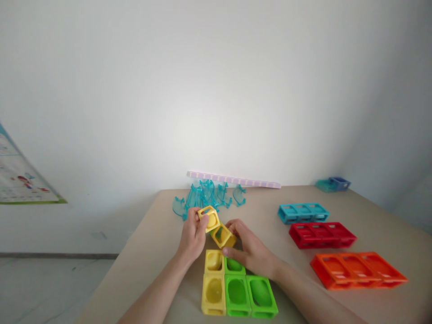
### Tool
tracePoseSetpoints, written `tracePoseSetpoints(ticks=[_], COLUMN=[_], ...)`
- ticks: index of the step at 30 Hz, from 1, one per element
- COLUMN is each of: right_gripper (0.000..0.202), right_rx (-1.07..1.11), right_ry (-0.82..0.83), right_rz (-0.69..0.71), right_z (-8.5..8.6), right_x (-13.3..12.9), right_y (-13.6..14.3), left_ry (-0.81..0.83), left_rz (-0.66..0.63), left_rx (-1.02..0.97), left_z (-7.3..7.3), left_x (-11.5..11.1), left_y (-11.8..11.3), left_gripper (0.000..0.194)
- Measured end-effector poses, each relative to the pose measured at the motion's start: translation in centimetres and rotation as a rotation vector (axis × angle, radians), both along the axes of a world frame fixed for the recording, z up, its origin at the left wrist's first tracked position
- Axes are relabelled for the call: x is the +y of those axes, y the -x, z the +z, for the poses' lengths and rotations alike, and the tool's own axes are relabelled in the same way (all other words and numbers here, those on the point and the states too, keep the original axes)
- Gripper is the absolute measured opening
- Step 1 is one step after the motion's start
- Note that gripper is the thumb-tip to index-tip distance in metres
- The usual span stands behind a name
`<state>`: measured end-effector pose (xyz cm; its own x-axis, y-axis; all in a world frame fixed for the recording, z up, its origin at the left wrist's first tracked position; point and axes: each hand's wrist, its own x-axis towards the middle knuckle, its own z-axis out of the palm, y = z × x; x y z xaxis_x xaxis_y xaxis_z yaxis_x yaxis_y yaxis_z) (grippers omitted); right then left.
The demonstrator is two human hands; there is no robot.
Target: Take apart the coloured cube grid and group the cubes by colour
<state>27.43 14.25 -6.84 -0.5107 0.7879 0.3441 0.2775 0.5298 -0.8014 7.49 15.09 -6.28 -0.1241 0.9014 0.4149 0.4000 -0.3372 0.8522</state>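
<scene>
My left hand [191,236] holds a light yellow hollow cube block [209,218] raised above the table. My right hand [251,252] grips a darker yellow cube block [223,236] just below and right of it; the two cubes touch at a corner. Beneath my hands, on the table, lies a flat cluster of joined blocks: yellow ones [213,288] on the left and green ones [249,294] on the right.
Three-cell blocks lie at right on the beige table [155,243]: cyan [303,212], red [321,234], orange [357,269]. Clear teal curved pieces [205,196] and a pale purple strip [232,179] sit at the back. Small blue blocks [334,183] sit far right. The table's left edge is close.
</scene>
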Motion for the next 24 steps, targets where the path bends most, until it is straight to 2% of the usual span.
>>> tracePoseSetpoints(ticks=[8,15,17,21,24], right_gripper=[0.029,0.034,0.033,0.027,0.03], right_rx=[-0.003,0.01,0.048,0.148,0.194], right_ry=[-0.049,-0.035,-0.034,0.007,0.033], right_rz=[-0.045,-0.057,-0.117,-0.347,-0.424], right_z=[0.6,0.6,0.6,0.4,0.3], right_x=[-0.1,-0.4,-0.2,1.0,1.8], right_y=[0.3,0.5,0.4,-0.8,-1.7], left_ry=[0.012,0.021,0.037,0.108,0.156], left_rz=[-0.036,-0.019,-0.012,-0.021,-0.069], left_rx=[-0.01,-0.019,-0.061,-0.209,-0.307], left_z=[0.3,-0.1,-0.2,-0.5,-0.8], left_x=[-0.3,0.1,0.3,0.7,0.8], left_y=[-0.3,-0.3,-0.2,0.2,0.2], left_gripper=[0.02,0.023,0.024,0.027,0.03])
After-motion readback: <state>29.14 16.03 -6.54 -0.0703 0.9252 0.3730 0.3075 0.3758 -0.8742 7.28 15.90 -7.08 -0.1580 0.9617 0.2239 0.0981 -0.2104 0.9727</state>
